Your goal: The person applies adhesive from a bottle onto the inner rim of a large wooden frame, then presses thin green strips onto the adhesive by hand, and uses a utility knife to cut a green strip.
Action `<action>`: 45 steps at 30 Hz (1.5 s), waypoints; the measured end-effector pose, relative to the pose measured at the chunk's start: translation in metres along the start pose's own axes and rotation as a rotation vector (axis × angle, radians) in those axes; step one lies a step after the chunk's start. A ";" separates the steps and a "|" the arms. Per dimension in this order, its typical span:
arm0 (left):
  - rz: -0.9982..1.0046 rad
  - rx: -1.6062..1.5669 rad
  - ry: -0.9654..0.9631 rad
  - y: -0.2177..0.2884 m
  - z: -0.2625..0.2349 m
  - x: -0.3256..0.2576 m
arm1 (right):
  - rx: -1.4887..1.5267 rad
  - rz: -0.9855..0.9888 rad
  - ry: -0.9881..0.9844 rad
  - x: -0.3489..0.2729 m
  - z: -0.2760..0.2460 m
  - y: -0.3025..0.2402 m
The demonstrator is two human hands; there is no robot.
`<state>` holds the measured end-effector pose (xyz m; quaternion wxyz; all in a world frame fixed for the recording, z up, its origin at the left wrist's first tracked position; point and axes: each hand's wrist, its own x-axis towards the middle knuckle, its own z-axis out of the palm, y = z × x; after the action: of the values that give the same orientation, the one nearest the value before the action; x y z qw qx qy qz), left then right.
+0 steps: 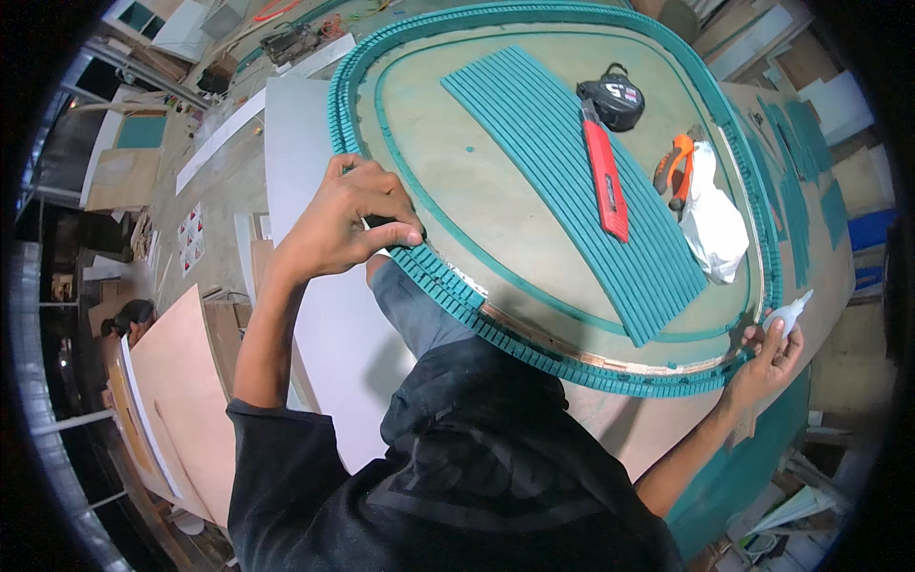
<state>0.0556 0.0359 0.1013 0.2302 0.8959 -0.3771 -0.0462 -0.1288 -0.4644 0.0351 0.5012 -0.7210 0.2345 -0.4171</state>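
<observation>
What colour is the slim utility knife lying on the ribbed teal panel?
Mostly red: the slim utility knife shows best in the head view.

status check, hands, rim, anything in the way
Left hand on ridged teal rim, right hand holding pale bottle. Inner strip stops short at near side. Red cutter, tape measure, pliers inside, clear of hands.

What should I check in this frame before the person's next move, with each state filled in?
1. Left hand on curved teal slotted strip: ok, gripping it.
2. Right hand holding small white nozzled squeeze bottle: ok.
3. Strip's inner row complete on the near side: not ok, a pale bare stretch shows.
4. Slim red utility knife away from both hands: ok, lying on the flat rectangular teal grooved sheet.
5. Knife blade retracted: cannot tell.
</observation>
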 end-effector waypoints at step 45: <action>-0.443 -0.997 1.188 0.018 0.154 -0.007 | -0.098 -0.088 0.107 0.009 0.003 0.011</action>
<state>-0.0010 -0.0281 -0.0279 0.7503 0.6168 0.0595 0.2304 -0.1207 -0.4740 0.0283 0.4332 -0.7309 0.2495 -0.4646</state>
